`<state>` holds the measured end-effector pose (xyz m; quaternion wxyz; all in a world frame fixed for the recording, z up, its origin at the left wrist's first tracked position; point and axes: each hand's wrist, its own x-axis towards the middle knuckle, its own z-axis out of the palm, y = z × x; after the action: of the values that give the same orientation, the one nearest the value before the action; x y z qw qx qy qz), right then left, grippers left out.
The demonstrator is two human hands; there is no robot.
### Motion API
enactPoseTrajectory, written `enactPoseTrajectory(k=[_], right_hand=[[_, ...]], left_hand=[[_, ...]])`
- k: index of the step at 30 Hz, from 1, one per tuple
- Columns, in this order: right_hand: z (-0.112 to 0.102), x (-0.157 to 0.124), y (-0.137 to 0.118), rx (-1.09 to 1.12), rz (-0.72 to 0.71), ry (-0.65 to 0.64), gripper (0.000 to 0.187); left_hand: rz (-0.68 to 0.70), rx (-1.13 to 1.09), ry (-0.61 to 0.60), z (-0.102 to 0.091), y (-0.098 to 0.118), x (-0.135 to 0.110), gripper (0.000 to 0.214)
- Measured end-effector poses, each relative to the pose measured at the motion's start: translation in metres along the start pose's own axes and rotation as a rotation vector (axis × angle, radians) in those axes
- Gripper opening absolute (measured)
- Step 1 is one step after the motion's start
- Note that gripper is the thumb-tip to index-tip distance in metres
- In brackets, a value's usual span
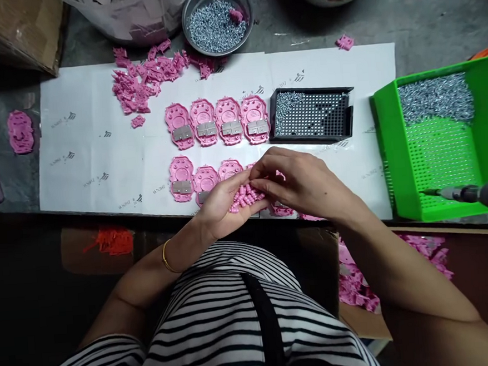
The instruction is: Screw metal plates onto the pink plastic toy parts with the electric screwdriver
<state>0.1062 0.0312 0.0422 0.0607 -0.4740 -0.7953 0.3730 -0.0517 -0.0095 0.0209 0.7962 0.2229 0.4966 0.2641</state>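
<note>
The left grip lies palm up at the near edge of the desk, cupped around a heap of small pink pieces that rests in its palm. The right grip is just beside it and narrow, with the fingertips drawn together on top of the heap. I cannot tell whether a piece sits between them.

Under and just beyond both grips lies a row of pink shells on white paper, partly hidden by the hands. Farther beyond is a second row of four shells, each with a grey metal block.

Beyond the right grip stands a black tray studded with screws. Well out past its right side are a green basket with screws heaped at its far end, and an electric screwdriver lying across its near rim.

Far beyond the left grip are a loose pile of pink bits and a metal bowl of screws.
</note>
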Motion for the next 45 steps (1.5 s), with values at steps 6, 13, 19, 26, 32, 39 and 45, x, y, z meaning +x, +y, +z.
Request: enactPoseTrajectory(k=[6, 13, 19, 26, 32, 39, 45], right_hand=[[-0.002, 0.002, 0.006, 0.002, -0.022, 0.044, 0.016], [0.002, -0.008, 0.011, 0.098, -0.118, 0.138, 0.022], [0.000, -0.013, 0.008, 0.001, -0.127, 0.120, 0.019], [-0.004, -0.013, 0.009, -0.032, -0.230, 0.011, 0.018], [-0.007, -0.012, 0.019, 0.234, -0.127, 0.066, 0.015], [-0.006, 0.012, 0.049, 0.524, 0.078, 0.083, 0.031], [-0.001, 0.033, 0.050, 0.470, 0.074, 0.023, 0.028]], left_hand=[[-0.028, -0.378, -0.031, -0.003, -0.001, -0.003, 0.028], [-0.040, -0.409, 0.009, -0.004, -0.002, 0.000, 0.025], [-0.006, -0.227, -0.006, -0.003, -0.004, 0.000, 0.029], [-0.004, -0.046, 0.048, 0.000, -0.005, -0.004, 0.037], [-0.017, -0.236, -0.077, -0.004, -0.010, -0.005, 0.030], [0.244, 0.529, -0.003, -0.014, -0.015, -0.010, 0.042], [0.552, 1.735, 0.179, -0.007, -0.023, -0.007, 0.047]])
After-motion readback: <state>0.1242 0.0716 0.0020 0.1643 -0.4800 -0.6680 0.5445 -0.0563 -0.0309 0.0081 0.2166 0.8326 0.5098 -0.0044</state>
